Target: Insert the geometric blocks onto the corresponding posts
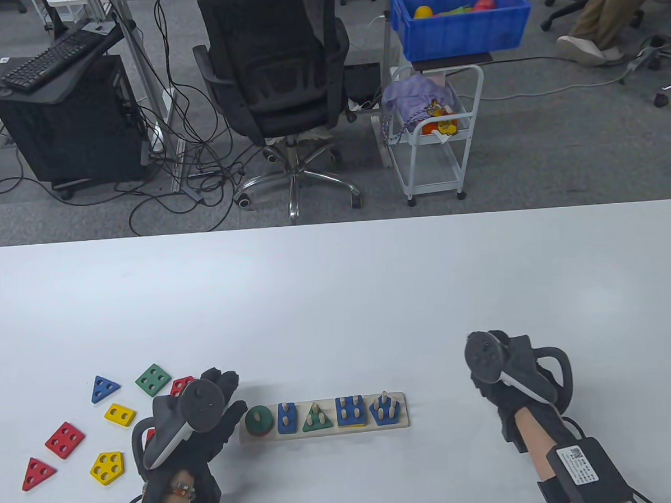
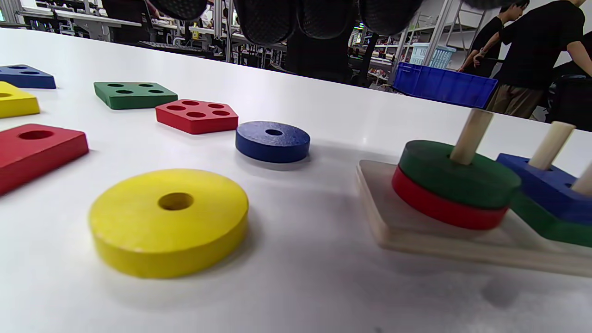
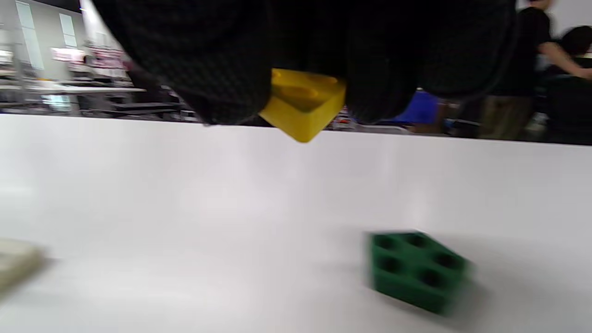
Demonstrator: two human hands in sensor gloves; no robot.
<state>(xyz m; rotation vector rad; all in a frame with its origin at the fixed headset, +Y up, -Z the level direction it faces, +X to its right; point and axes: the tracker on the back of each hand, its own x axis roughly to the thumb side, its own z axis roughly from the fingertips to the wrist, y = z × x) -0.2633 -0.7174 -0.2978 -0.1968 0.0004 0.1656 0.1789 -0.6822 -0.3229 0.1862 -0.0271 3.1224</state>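
The wooden peg board [image 1: 403, 422] lies near the table's front edge. It carries a green disc [image 1: 258, 419] on a red disc [image 2: 444, 210], a blue rectangle [image 1: 286, 418], a green triangle [image 1: 316, 419], a blue square [image 1: 349, 411] and a blue pentagon [image 1: 384, 409]. My left hand [image 1: 228, 395] hovers just left of the board with its fingers [image 2: 296, 18] spread and holds nothing. A yellow disc [image 2: 169, 222] and a blue disc [image 2: 273, 141] lie under it. My right hand [image 1: 490, 367] is right of the board and grips a yellow block [image 3: 303, 104] off the table.
Loose blocks lie at the front left: blue triangle [image 1: 104, 387], green square [image 1: 153, 379], red pentagon [image 1: 180, 385], yellow rectangle [image 1: 120, 414], red square [image 1: 65, 439], red triangle [image 1: 38, 473], yellow pentagon [image 1: 107, 467]. A green block with holes [image 3: 416, 270] lies below my right hand.
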